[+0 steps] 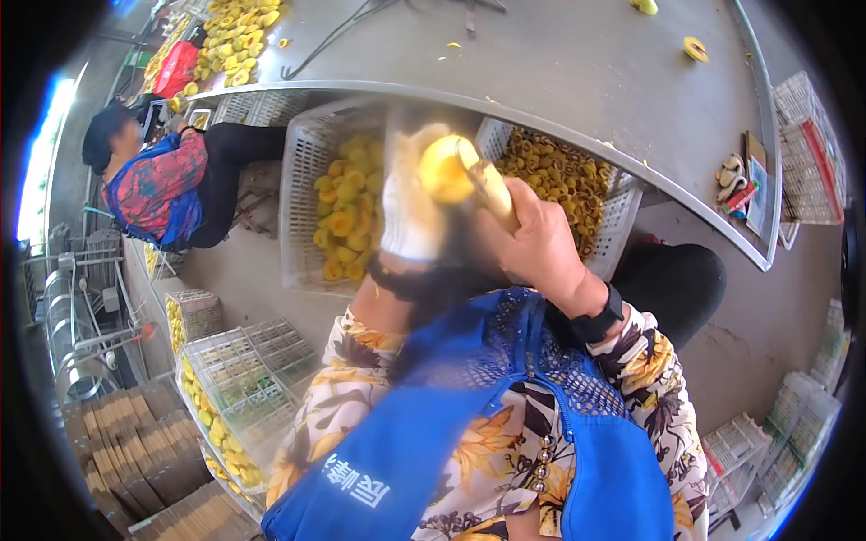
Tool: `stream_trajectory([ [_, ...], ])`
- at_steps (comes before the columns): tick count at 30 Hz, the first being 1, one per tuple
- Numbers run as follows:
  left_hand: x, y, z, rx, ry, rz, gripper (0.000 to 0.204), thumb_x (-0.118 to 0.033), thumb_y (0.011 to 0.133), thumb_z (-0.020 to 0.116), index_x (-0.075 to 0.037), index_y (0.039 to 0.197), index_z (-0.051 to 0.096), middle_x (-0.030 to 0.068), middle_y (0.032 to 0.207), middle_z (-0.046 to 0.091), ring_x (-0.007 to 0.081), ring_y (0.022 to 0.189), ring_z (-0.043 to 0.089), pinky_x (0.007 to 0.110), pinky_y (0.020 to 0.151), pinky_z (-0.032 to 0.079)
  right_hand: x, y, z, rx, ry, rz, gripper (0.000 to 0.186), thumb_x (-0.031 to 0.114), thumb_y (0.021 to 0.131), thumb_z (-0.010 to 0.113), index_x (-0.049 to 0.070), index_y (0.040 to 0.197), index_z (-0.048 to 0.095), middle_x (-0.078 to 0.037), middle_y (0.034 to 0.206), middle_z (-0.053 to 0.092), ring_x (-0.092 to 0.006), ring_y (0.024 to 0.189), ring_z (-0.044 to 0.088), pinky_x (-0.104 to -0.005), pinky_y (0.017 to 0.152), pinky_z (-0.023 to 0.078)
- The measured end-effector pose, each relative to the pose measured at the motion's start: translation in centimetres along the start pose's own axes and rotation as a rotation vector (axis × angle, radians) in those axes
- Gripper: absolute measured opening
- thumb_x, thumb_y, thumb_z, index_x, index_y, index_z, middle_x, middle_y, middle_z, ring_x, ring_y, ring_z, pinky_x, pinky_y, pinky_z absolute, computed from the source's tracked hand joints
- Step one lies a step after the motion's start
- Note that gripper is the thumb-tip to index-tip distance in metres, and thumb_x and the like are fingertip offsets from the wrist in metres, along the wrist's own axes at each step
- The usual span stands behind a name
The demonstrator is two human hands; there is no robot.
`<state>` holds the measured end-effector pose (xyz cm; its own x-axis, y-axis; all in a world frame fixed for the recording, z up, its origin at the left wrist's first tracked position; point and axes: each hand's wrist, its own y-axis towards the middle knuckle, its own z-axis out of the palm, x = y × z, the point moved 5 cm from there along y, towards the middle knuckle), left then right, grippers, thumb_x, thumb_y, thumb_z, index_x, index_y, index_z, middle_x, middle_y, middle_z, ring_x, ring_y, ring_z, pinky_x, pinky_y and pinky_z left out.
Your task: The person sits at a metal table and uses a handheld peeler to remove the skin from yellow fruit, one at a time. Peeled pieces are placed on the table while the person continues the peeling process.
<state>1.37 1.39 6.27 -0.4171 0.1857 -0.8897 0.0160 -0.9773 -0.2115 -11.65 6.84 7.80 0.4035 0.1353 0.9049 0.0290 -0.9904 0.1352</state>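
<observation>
A: Where is the fruit piece (442,171) in hand?
B: In the gloved left hand (410,198), above the gap between two crates. The right hand (546,243) is closed round a pale-handled tool (492,194), its metal end at the fruit's edge.
A: Is that piece done?
B: It looks under way, I'd judge; blur hides whether the tool is touching or cutting.
A: And the rest?
B: The left crate (295,194) holds many smooth yellow pieces (347,221), so plenty seems done. The right crate (618,216) holds brown-hollowed yellow pieces (559,180).
A: Anything left on the metal table (559,77)?
B: A cut piece (695,49) near the right edge, and a large yellow heap (239,41) at the far left, near a seated co-worker (158,185).
</observation>
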Motion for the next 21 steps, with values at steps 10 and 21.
stream_trajectory([
  [10,5.8,-0.8,2.5,0.331,-0.355,-0.263,0.033,-0.027,0.094,0.036,-0.002,0.113,0.048,0.0105,0.106,0.053,0.0175,0.092,0.056,0.027,0.077,0.047,-1.2,-0.2,-0.7,-0.068,-0.196,-0.131,0.021,0.014,0.072,0.062,0.002,0.086,0.052,-0.016,0.057,0.055,-0.0338,0.052,0.056,-0.0388,0.048,0.045],
  [21,-1.9,1.3,-7.2,0.095,0.983,0.396,0.027,-0.014,0.082,0.051,-0.004,0.106,0.046,0.0102,0.097,0.057,0.0218,0.08,0.059,0.032,0.072,0.049,-3.2,-2.2,-1.9,-0.008,-0.347,-0.05,0.016,0.02,0.072,0.059,0.006,0.071,0.051,-0.015,0.055,0.054,-0.0333,0.051,0.056,-0.0418,0.048,0.045],
])
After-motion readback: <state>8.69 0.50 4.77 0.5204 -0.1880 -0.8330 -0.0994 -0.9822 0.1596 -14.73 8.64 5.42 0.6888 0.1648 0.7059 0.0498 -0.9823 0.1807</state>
